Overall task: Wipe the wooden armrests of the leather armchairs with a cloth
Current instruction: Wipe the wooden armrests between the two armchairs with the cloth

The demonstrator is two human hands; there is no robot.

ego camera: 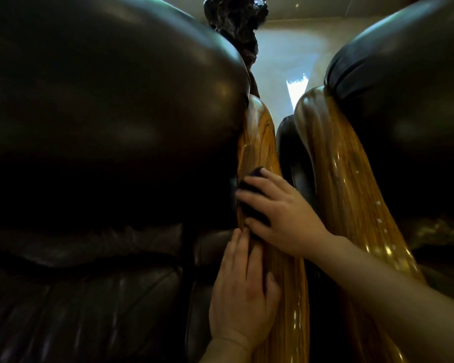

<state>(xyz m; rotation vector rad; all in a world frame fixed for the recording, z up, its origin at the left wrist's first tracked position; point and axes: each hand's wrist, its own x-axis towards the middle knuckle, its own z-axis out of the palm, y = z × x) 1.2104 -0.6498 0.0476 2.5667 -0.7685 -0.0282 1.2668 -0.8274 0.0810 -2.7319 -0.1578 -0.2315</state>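
Two dark leather armchairs stand side by side, the left armchair [102,113] and the right armchair [404,82]. Each has a glossy striped wooden armrest facing the narrow gap between them: the left chair's armrest [260,137] and the right chair's armrest [349,163]. My right hand [278,213] presses a small dark cloth [252,195] flat on the left chair's armrest, fingers spread over it. My left hand [244,292] lies lower on the same armrest, palm down, fingers together, with nothing in it.
A dark gnarled carved wooden piece [236,19] rises behind the chairs at the top centre. A pale wall [281,56] with a bright patch shows through the gap. The left chair's seat cushion [84,297] fills the lower left.
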